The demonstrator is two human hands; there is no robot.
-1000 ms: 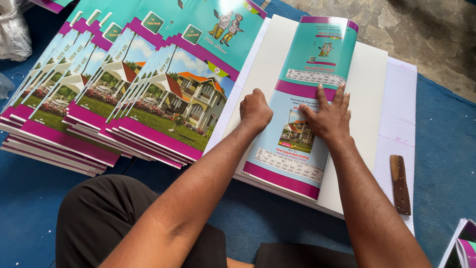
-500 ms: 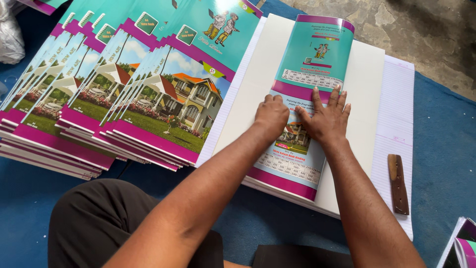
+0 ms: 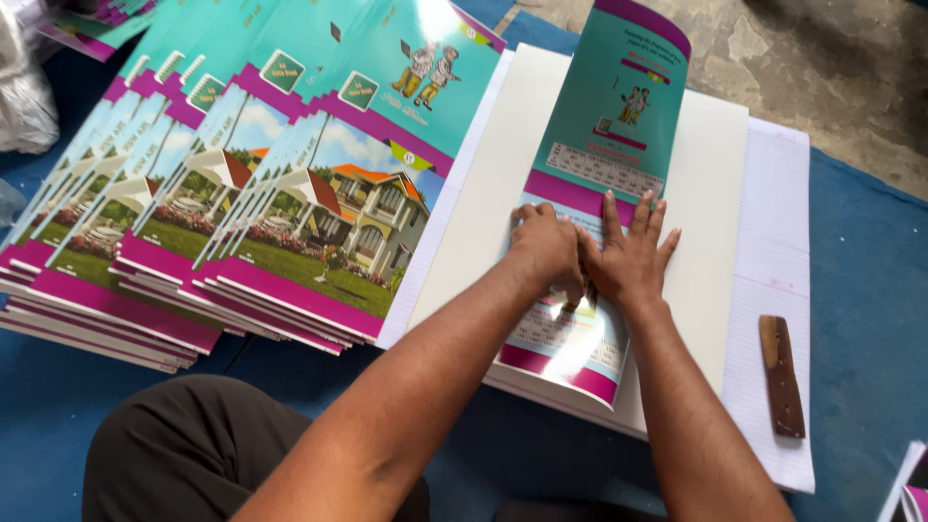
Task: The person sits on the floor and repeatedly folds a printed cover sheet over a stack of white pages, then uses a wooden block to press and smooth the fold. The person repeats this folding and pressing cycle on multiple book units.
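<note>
Head view shows both my hands pressed side by side on a glossy booklet cover (image 3: 604, 145) that lies folded over a stack of white paper (image 3: 710, 193) on the blue floor mat (image 3: 870, 290). My left hand (image 3: 546, 246) is curled, its fingers together and bent under at the knuckles, bearing down on the cover's crease. My right hand (image 3: 628, 256) lies flat just beside it, touching it, fingers spread apart and pointing far. Neither hand grips anything; both only press. The cover is teal with purple bands, its far end lifting off the paper, its near end reaching the stack's near edge. To the right, on a ruled sheet (image 3: 773, 290) that sticks out from under the stack, lies a brown wooden tool (image 3: 781, 375), well apart from my hands. To the left, a fanned row of finished booklets (image 3: 290, 222) with house pictures overlaps the stack's left edge.
</note>
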